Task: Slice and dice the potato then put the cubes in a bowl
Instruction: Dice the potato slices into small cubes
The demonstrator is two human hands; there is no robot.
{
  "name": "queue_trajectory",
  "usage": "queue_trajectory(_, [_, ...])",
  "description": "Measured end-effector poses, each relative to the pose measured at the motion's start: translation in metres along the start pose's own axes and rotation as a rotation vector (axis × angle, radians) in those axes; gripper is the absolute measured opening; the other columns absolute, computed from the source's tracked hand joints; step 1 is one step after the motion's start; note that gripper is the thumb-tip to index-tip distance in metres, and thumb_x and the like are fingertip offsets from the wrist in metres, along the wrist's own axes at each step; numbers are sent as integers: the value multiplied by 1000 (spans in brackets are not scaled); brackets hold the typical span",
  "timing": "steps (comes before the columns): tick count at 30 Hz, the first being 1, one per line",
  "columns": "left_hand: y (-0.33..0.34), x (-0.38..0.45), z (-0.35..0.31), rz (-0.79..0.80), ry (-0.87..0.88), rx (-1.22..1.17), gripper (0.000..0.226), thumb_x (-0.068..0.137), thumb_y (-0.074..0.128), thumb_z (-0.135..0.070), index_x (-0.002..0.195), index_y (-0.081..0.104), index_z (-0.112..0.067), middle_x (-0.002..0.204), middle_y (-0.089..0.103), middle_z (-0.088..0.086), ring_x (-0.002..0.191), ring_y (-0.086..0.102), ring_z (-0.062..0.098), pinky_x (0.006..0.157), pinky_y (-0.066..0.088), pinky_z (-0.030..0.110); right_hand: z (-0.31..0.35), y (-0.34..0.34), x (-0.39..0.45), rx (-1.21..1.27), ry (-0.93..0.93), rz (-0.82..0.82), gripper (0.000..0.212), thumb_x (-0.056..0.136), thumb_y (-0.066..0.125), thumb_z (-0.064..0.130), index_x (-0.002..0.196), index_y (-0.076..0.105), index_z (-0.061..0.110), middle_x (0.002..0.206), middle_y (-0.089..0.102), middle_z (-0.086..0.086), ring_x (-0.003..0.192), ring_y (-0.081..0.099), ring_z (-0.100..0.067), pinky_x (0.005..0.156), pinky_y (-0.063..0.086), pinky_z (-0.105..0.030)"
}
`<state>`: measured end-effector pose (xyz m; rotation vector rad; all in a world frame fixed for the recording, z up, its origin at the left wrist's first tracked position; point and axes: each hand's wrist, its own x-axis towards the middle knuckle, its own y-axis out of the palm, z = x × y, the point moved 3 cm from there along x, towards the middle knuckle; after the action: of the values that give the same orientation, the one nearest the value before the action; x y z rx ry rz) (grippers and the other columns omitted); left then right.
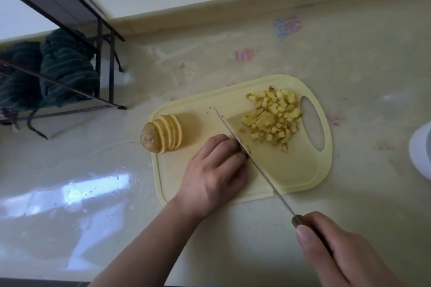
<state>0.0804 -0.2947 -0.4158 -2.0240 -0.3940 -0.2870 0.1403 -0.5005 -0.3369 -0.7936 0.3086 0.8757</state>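
your left hand (215, 170) curls over hidden potato pieces mid-board, knuckles guiding the knife (247, 156); your right hand (345, 254) holds a closed grip on its handle. the cubes (275, 119) wait near the cutting board (291, 170)'s handle end, the sliced potato (162, 134) at its left edge.

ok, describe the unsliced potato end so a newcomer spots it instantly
Find the yellow board mid-counter. At its left edge leans a row of slices. The end piece caps the row's left side: rounded, with brown speckled skin, where its neighbours are flat, pale discs.
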Motion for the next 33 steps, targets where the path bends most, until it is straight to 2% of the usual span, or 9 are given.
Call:
queue_trajectory(4, [1,1,0,-8,-6,-19,7,87,74,-4,92,77,-1,102,72,14,100,66,36,90,54,37,-3,0,5,-34,-8,6,77,53,2,96,82,43,38,60,59,7,52,54,-7,52,39,-18])
queue_trajectory(6, [1,1,1,1,-9,-24,9,87,74,-5,93,77,0,104,72,15,101,66,36,91,54,37,1,2,17,-90,-87,25,73,62,0,90,87,41,35,70,60,16,59,55,-7,58,39,-23])
queue_trajectory(8, [0,1,1,0,-15,-22,9,87,74,-5,93,77,0,103,71,15,101,66,37,92,53,37,8,4,31,-128,-171,36,60,75,9,80,84,42,31,70,58,21,57,53,-6,56,37,-24])
queue_trajectory(11, [-2,1,0,-11,-11,-15,5,87,74,-4,88,76,0,98,69,15,96,65,36,90,53,35,12,-3,41,-142,-197,24,45,84,20,65,78,46,30,63,58,15,51,52,-5,49,35,-20])
queue_trajectory(15, [-3,0,-1,-11,-19,-6,5,86,75,-5,88,75,-1,96,68,15,93,63,35,89,53,36,9,-16,41,-111,-199,-26,42,81,19,69,78,44,34,66,60,-5,48,52,-13,49,39,-30])
queue_trajectory(19, [-7,-4,-1,-21,-10,-31,11,85,77,-7,88,74,3,96,68,17,93,64,36,91,53,38,12,-10,34,-98,-231,28,40,79,20,70,78,45,38,57,54,-2,46,48,-13,46,32,-23])
queue_trajectory(23, [-4,-5,2,0,-15,-43,10,87,75,-5,89,75,4,98,69,18,95,65,38,91,54,39,15,-7,26,-86,-231,34,39,79,20,70,82,45,40,60,57,3,52,53,-11,52,38,-25])
queue_trajectory(28, [-3,-4,3,-4,-17,-42,10,86,76,-5,90,76,4,99,71,16,97,67,38,88,54,40,11,-4,19,-71,-187,5,46,76,17,73,85,44,37,56,55,9,53,53,-7,51,36,-20])
queue_trajectory(33, [-3,-4,3,-6,-27,-63,11,86,75,-6,91,76,4,98,71,16,97,66,37,88,54,40,9,-6,5,-140,-138,-7,42,83,22,71,76,45,36,51,51,17,45,50,5,44,33,-6])
